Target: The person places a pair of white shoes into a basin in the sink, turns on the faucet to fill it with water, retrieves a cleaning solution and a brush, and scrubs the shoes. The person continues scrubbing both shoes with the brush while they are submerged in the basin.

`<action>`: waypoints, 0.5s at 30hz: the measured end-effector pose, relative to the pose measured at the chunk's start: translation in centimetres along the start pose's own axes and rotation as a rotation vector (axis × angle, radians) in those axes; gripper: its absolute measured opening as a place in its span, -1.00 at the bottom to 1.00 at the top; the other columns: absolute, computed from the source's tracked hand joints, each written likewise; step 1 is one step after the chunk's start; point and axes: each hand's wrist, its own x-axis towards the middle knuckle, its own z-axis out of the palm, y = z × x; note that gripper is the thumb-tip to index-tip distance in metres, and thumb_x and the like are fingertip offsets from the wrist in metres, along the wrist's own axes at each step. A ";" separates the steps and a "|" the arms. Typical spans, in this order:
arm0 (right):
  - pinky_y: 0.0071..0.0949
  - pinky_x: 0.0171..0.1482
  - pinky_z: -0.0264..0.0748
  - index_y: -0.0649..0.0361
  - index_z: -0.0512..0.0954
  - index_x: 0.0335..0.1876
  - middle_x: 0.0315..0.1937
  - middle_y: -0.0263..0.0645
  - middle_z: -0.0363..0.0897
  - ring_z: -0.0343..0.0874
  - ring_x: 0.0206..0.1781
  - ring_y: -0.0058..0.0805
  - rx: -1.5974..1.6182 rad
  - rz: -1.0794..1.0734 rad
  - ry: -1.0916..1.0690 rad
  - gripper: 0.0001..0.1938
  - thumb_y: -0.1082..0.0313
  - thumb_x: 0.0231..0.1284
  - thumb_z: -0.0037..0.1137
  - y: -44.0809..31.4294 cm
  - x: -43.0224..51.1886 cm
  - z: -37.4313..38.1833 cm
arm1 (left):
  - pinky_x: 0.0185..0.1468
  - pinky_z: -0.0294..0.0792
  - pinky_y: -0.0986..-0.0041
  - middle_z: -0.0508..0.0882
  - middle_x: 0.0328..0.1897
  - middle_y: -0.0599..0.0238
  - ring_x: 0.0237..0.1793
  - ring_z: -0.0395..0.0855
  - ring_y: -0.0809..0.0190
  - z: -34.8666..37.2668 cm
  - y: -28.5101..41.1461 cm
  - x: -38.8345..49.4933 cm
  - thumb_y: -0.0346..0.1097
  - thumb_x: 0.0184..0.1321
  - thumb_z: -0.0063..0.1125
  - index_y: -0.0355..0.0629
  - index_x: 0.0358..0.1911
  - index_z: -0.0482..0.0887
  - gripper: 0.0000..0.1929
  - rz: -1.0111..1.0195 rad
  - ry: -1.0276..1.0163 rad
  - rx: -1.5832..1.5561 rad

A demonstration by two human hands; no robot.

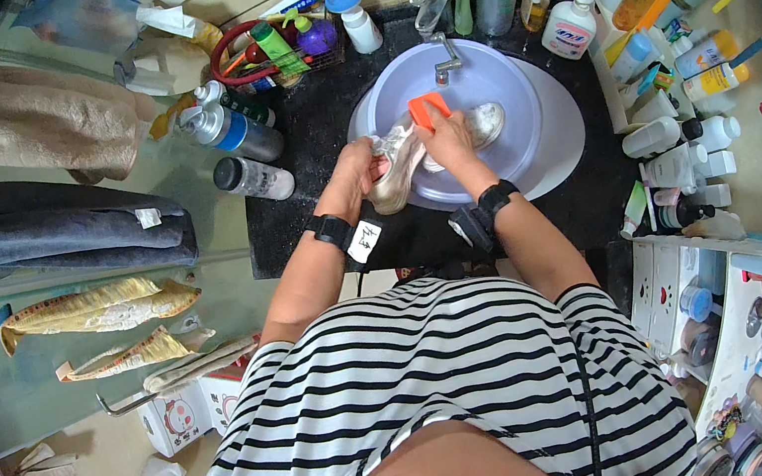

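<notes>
A pale, whitish shoe is tilted over the near left rim of a lavender plastic basin. My left hand grips it at its opening. My right hand holds an orange scrubbing brush against the shoe's upper part; its bristles are hidden. A second white shoe, with what looks like foam on it, lies in the basin behind my right hand. The basin sits in a white sink, under a metal faucet.
The black countertop carries a clear bottle with a black lid and silver bottles at left, a basket of toiletries at the back left, and a white pump bottle at the back right. Crowded toiletry shelves border the right side.
</notes>
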 end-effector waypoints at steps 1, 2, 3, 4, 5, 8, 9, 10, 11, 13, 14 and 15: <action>-0.13 0.02 0.40 0.01 0.48 0.21 -0.12 0.16 0.42 0.43 -0.03 0.10 0.000 0.021 0.021 -0.48 0.08 0.10 0.22 -0.1 0.2 -0.4 | -0.41 0.51 0.44 0.60 -0.43 0.18 -0.50 0.56 0.22 0.3 0.0 -0.1 -0.20 0.32 -0.21 -0.23 -0.28 0.53 -0.73 0.016 0.040 0.034; -0.13 0.03 0.40 0.01 0.46 0.22 -0.12 0.16 0.42 0.43 -0.02 0.10 0.010 -0.041 -0.085 -0.47 0.10 0.10 0.22 -0.4 -0.2 -0.5 | -0.42 0.50 0.45 0.60 -0.43 0.18 -0.51 0.56 0.23 0.2 0.1 -0.2 -0.20 0.32 -0.21 -0.24 -0.27 0.53 -0.72 0.032 0.079 0.021; -0.13 0.05 0.40 0.00 0.45 0.24 -0.12 0.16 0.42 0.42 -0.02 0.11 0.011 -0.109 -0.193 -0.46 0.11 0.10 0.23 -0.7 -0.5 -0.7 | -0.42 0.50 0.46 0.59 -0.43 0.18 -0.52 0.55 0.23 0.3 0.0 -0.3 -0.19 0.32 -0.20 -0.24 -0.27 0.54 -0.72 0.049 0.045 -0.008; -0.12 0.06 0.39 0.01 0.43 0.25 -0.09 0.18 0.39 0.41 0.00 0.12 0.094 -0.221 -0.142 -0.44 0.13 0.09 0.24 -0.9 -0.9 -0.9 | -0.43 0.50 0.46 0.59 -0.44 0.19 -0.52 0.54 0.23 0.2 0.0 -0.4 -0.18 0.32 -0.20 -0.24 -0.27 0.54 -0.72 0.063 0.058 0.026; -0.07 0.08 0.35 0.05 0.44 0.24 -0.08 0.19 0.37 0.38 0.01 0.12 0.096 -0.332 -0.099 -0.42 0.07 0.06 0.23 -1.1 -1.0 -1.2 | -0.43 0.49 0.46 0.59 -0.44 0.19 -0.52 0.53 0.24 0.2 -0.1 -0.5 -0.18 0.31 -0.19 -0.24 -0.26 0.54 -0.71 0.068 0.074 0.058; -0.11 0.11 0.33 0.00 0.42 0.27 -0.06 0.13 0.40 0.37 0.02 0.08 -0.025 -0.102 0.093 -0.42 0.07 0.09 0.19 -0.5 -0.3 -1.0 | -0.45 0.46 0.45 0.58 -0.44 0.20 -0.52 0.52 0.25 0.6 -0.9 -1.0 -0.16 0.30 -0.19 -0.24 -0.26 0.55 -0.70 0.079 0.099 0.072; -0.11 0.13 0.31 -0.01 0.42 0.27 -0.05 0.14 0.39 0.35 0.06 0.10 -0.014 -0.019 0.051 -0.43 0.06 0.09 0.19 -0.3 0.1 -1.2 | -0.46 0.44 0.44 0.58 -0.44 0.20 -0.52 0.52 0.25 0.8 -0.9 -1.1 -0.16 0.29 -0.18 -0.24 -0.26 0.55 -0.70 0.111 0.046 0.069; -0.10 0.11 0.33 -0.01 0.43 0.27 -0.05 0.17 0.38 0.38 0.03 0.11 -0.032 0.013 -0.031 -0.43 0.06 0.09 0.19 -0.3 0.0 -1.1 | -0.48 0.40 0.43 0.58 -0.44 0.20 -0.54 0.51 0.24 1.0 -0.9 -1.3 -0.15 0.28 -0.20 -0.25 -0.28 0.55 -0.68 0.110 0.011 0.062; -0.09 0.08 0.35 0.00 0.43 0.26 -0.05 0.20 0.37 0.41 0.00 0.12 -0.040 0.011 0.019 -0.43 0.06 0.09 0.19 -0.2 0.2 -1.2 | -0.49 0.39 0.43 0.58 -0.44 0.19 -0.55 0.50 0.24 1.3 -0.8 -1.5 -0.14 0.28 -0.21 -0.26 -0.29 0.55 -0.67 0.125 0.133 0.103; -0.07 0.08 0.35 -0.02 0.45 0.25 -0.04 0.16 0.39 0.41 0.02 0.10 -0.074 -0.257 -0.041 -0.43 0.04 0.08 0.19 -0.7 -0.5 -1.4 | -0.50 0.38 0.42 0.59 -0.44 0.18 -0.57 0.49 0.23 1.7 -0.7 -2.0 -0.14 0.28 -0.23 -0.27 -0.31 0.56 -0.66 0.175 0.203 0.161; -0.05 0.08 0.36 -0.03 0.47 0.23 -0.04 0.13 0.41 0.41 0.02 0.08 -0.054 -0.346 0.016 -0.44 0.03 0.07 0.19 -1.2 -1.2 -1.7 | -0.48 0.39 0.42 0.59 -0.44 0.17 -0.59 0.48 0.22 1.4 -0.5 -2.4 -0.14 0.28 -0.24 -0.31 -0.32 0.57 -0.63 0.132 0.174 0.227; -0.05 0.08 0.35 -0.04 0.48 0.22 -0.04 0.11 0.40 0.40 0.04 0.07 -0.098 -0.282 0.024 -0.46 0.07 0.05 0.20 -1.0 -0.9 -1.9 | -0.49 0.38 0.42 0.59 -0.45 0.16 -0.60 0.48 0.21 1.7 -0.5 -2.6 -0.14 0.28 -0.24 -0.32 -0.32 0.57 -0.63 0.127 0.108 0.214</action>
